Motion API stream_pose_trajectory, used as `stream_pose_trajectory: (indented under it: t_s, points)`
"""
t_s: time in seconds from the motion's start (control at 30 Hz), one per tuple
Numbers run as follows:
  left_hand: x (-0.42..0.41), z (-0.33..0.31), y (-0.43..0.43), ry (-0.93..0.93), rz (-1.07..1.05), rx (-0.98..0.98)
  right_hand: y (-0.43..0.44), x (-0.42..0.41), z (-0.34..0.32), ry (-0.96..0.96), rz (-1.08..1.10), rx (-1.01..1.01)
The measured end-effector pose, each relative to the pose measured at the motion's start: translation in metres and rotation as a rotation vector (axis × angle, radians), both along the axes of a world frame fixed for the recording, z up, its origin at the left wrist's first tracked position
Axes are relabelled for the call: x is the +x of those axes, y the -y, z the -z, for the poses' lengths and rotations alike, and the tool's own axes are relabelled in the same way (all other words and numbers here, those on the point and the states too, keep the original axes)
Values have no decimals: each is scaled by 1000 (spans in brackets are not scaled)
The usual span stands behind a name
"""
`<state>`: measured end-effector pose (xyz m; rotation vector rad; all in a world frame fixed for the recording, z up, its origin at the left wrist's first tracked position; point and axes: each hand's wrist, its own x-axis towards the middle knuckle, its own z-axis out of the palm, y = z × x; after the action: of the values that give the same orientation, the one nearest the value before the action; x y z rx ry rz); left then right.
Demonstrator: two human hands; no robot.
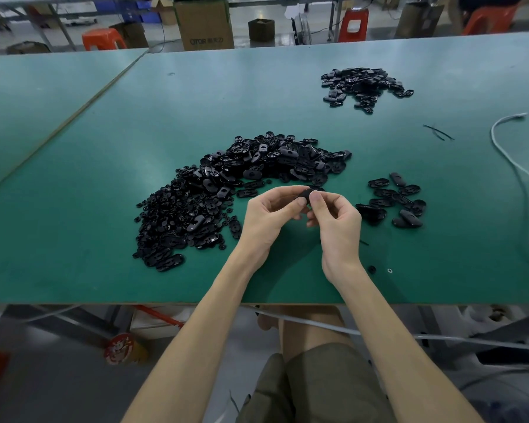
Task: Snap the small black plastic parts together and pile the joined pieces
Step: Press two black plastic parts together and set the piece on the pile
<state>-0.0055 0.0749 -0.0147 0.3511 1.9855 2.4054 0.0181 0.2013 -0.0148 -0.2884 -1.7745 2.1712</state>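
Observation:
Both hands meet above the green table point(104, 178), just in front of the big heap of loose black plastic parts point(242, 178). My left hand point(269, 215) and my right hand point(333, 218) pinch one small black part point(306, 194) between thumbs and fingertips; most of it is hidden by the fingers. A small group of black oval pieces point(394, 199) lies just right of my right hand. A further pile of black pieces point(364, 85) sits at the far right of the table.
A white cable point(513, 166) curves along the table's right side. Two thin black strips point(439, 132) lie near it. A tiny black part point(371, 269) and a white ring point(389, 271) rest near the front edge. Cardboard boxes and red stools stand beyond the table.

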Motion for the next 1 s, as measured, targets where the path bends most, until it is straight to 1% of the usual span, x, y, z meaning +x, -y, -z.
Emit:
stream_pose_trajectory:
  t_s: [0.47,1.0]
  points:
    - [-1,2,1,57,20,26,0,1,-1,-6,12,-48]
    - [-3,4,0,63,-9,1,0,2,-3,-8,-28,-28]
